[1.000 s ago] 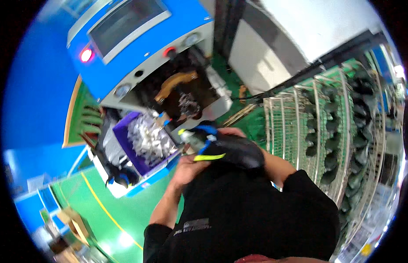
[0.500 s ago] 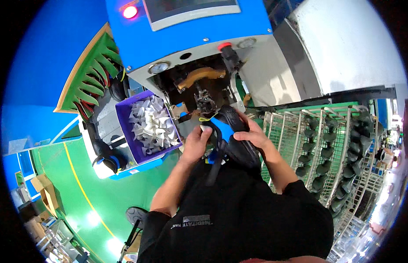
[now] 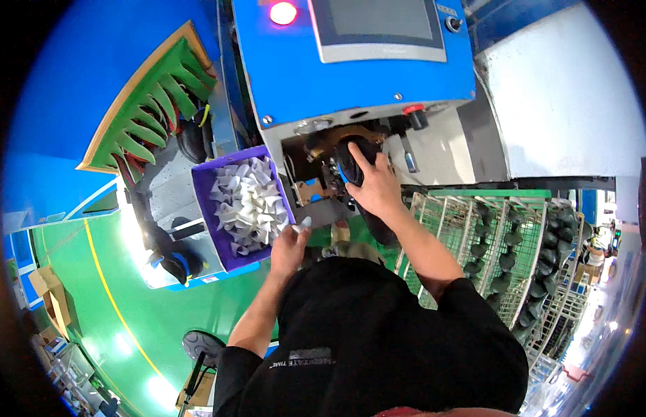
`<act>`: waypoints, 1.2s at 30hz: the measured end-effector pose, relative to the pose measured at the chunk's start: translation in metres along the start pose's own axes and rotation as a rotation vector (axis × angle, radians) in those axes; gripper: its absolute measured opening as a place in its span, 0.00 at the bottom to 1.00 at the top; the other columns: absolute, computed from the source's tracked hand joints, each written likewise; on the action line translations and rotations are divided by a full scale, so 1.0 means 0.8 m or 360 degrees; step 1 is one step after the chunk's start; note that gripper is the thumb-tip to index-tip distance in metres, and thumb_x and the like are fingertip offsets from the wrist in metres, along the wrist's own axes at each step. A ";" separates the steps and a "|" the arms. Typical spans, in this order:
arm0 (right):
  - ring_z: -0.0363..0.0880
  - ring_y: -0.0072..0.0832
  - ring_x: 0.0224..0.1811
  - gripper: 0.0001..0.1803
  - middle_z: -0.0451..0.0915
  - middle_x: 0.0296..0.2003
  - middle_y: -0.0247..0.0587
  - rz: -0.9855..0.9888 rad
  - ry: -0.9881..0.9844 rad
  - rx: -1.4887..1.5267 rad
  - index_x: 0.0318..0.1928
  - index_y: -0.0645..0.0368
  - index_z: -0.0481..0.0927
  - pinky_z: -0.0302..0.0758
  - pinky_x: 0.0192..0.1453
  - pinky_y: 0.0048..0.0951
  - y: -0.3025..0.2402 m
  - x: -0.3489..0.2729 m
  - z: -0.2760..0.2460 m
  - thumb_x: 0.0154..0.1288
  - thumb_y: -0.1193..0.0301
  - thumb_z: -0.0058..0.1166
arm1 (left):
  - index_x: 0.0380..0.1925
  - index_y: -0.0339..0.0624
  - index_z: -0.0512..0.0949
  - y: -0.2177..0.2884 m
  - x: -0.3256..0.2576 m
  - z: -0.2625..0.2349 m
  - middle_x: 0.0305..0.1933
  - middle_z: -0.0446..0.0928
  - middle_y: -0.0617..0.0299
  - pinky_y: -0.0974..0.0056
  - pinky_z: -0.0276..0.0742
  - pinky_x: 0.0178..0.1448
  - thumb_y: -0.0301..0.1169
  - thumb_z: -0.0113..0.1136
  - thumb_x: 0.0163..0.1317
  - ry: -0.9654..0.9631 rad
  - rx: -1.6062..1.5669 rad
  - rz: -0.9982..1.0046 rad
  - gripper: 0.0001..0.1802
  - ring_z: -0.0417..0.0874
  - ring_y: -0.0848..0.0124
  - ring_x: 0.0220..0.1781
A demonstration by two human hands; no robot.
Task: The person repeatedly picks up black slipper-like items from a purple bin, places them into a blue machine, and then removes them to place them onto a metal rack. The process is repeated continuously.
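Observation:
A black shoe (image 3: 380, 228) with a blue patch sits sole-up in the opening of a blue and grey machine (image 3: 351, 83). My right hand (image 3: 375, 187) lies over it and holds it there, two fingers spread along its far end. My left hand (image 3: 287, 251) is closed at the near right corner of a purple bin (image 3: 210, 229), thumb and fingers pinched together. Something white shows at its fingertips; whether this is a loose piece or a fingertip cover cannot be made out. Curled white pieces (image 3: 250, 201) fill the bin.
A wire rack (image 3: 469, 243) with rows of dark shoe-shaped pieces stands to the right. At the left, a wood-edged green holder (image 3: 153, 111) carries red and green strips; black shoes (image 3: 174, 264) lie beside it. The machine carries a screen (image 3: 378, 28) and red button (image 3: 413, 109).
The shoe has gone from between both hands into the machine opening, under my right hand. My left hand has let go of it and moved left to the purple bin.

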State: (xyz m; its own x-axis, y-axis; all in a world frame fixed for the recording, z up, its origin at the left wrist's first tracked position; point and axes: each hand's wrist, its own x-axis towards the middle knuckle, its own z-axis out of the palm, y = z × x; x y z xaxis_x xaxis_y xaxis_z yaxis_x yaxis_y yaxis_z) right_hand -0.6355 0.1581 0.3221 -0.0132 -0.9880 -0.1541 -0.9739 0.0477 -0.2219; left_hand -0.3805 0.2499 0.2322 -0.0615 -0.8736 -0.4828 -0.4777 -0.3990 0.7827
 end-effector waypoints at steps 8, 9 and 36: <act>0.77 0.60 0.45 0.54 0.65 0.53 0.69 0.0108 0.0207 -0.0023 0.81 0.42 0.48 0.83 0.40 0.49 -0.010 0.021 0.017 0.62 0.56 0.68 | 0.59 0.35 0.76 -0.001 0.019 -0.043 0.37 0.85 0.47 0.54 0.81 0.50 0.45 0.61 0.70 0.0534 -0.0038 0.0021 0.27 0.87 0.54 0.41; 0.78 0.60 0.45 0.54 0.65 0.53 0.68 0.0159 0.0166 -0.0001 0.81 0.42 0.48 0.83 0.40 0.49 -0.015 0.018 0.016 0.62 0.56 0.68 | 0.62 0.36 0.74 -0.036 0.025 -0.034 0.39 0.86 0.45 0.53 0.81 0.52 0.45 0.61 0.70 0.0759 0.0198 0.0184 0.28 0.88 0.52 0.44; 0.81 0.33 0.59 0.56 0.78 0.61 0.48 0.0668 -0.0174 0.1693 0.81 0.61 0.46 0.77 0.66 0.40 0.038 -0.262 -0.003 0.64 0.62 0.71 | 0.58 0.44 0.77 0.020 -0.028 0.086 0.52 0.83 0.57 0.60 0.79 0.58 0.60 0.56 0.71 -0.1684 -0.1131 -0.1012 0.32 0.83 0.65 0.52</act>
State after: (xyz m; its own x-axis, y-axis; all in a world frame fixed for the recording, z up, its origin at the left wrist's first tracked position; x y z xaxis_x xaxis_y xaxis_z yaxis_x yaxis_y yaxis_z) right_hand -0.6631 0.3660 0.3497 -0.2213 -0.8494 -0.4792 -0.2124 0.5216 -0.8264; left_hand -0.4471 0.2826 0.2283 -0.7732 -0.0054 -0.6342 -0.1571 -0.9672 0.1998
